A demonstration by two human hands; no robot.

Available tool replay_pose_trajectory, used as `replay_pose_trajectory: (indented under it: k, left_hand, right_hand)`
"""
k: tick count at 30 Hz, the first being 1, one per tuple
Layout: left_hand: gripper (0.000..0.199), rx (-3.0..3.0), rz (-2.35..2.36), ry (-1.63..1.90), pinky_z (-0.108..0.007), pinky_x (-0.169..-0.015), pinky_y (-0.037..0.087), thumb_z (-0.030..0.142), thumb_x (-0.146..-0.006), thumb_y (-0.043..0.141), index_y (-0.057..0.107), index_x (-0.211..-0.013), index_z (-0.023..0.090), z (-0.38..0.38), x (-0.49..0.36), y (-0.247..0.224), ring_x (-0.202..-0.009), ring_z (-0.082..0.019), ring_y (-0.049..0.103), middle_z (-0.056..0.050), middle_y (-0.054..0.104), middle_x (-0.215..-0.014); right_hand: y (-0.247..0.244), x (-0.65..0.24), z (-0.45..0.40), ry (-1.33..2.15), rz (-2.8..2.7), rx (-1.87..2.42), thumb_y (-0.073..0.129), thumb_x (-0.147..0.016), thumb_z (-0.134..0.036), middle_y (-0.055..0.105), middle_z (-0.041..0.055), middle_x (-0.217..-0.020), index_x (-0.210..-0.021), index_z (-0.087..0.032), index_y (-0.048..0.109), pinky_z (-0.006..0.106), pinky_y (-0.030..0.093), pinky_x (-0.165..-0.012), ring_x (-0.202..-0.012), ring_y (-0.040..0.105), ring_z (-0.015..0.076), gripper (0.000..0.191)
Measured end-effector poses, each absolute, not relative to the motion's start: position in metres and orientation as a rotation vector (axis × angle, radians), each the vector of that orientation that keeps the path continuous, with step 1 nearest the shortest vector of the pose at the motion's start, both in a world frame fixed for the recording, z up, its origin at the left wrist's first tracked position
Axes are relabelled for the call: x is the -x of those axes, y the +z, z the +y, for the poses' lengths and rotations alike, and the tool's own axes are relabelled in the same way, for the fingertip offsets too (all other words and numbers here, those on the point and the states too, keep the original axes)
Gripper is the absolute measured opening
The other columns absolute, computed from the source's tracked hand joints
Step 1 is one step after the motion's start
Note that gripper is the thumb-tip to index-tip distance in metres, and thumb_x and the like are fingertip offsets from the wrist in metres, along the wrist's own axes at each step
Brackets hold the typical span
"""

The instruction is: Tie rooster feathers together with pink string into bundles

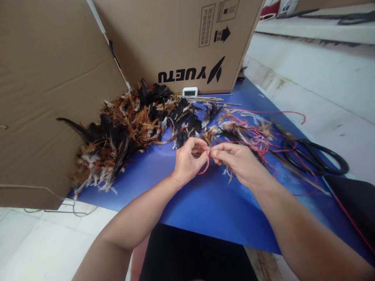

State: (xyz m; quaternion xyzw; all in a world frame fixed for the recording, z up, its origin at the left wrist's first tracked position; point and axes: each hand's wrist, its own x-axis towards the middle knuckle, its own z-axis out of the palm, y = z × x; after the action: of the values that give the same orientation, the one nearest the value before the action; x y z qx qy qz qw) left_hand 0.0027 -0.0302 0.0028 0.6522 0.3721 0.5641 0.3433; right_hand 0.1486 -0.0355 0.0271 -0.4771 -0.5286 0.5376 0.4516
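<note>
Both my hands meet over the middle of a blue board. My left hand pinches a thin red string that loops below its fingers. My right hand grips the other part of the string together with a small feather whose tip hangs under the palm. A big heap of brown, black and white feathers lies to the left, and more feathers tangled with red strings lie just beyond my fingers.
Black scissors rest at the right of the board. A large cardboard box stands behind, another cardboard sheet on the left. A small white digital meter and thin sticks lie by the box. A pale wall ledge runs along the right.
</note>
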Motion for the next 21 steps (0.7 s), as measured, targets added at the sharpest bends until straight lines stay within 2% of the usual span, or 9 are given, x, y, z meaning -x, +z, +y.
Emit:
replay_pose_trajectory:
  k: [5, 12, 21]
  left_hand:
    - [0.022, -1.691, 0.97, 1.438, -0.02, -0.059, 0.053, 0.02, -0.074, 0.065, 0.049, -0.089, 0.018, -0.0303, -0.0034, 0.003, -0.064, -0.01, 0.065, 0.0, 0.063, -0.077]
    - [0.026, -1.645, 0.907, 1.402, -0.022, -0.062, 0.054, 0.019, -0.074, 0.064, 0.047, -0.094, 0.018, -0.0304, -0.0032, 0.0014, -0.066, -0.01, 0.065, 0.0, 0.062, -0.079]
    - [0.031, -1.604, 0.872, 1.366, -0.023, -0.065, 0.055, 0.019, -0.072, 0.066, 0.045, -0.095, 0.018, -0.029, -0.0032, 0.0018, -0.065, -0.009, 0.063, 0.001, 0.061, -0.078]
  right_hand:
    - [0.0295, -0.1466, -0.0366, 1.298, -1.302, 1.24, 0.066, -0.06, -0.027, 0.054, -0.0022, -0.054, -0.062, -0.018, 0.06, 0.025, 0.036, -0.052, -0.051, 0.045, 0.0091, 0.011]
    - [0.0275, -0.1474, -0.0373, 1.243, -1.396, 1.339, 0.056, -0.066, -0.026, 0.044, -0.0057, -0.049, -0.063, -0.018, 0.055, 0.022, 0.025, -0.042, -0.044, 0.036, 0.0067, 0.008]
    - [0.0261, -0.1496, -0.0365, 1.188, -1.464, 1.368, 0.052, -0.066, -0.026, 0.042, -0.0059, -0.049, -0.064, -0.018, 0.053, 0.022, 0.022, -0.042, -0.044, 0.032, 0.0068, 0.008]
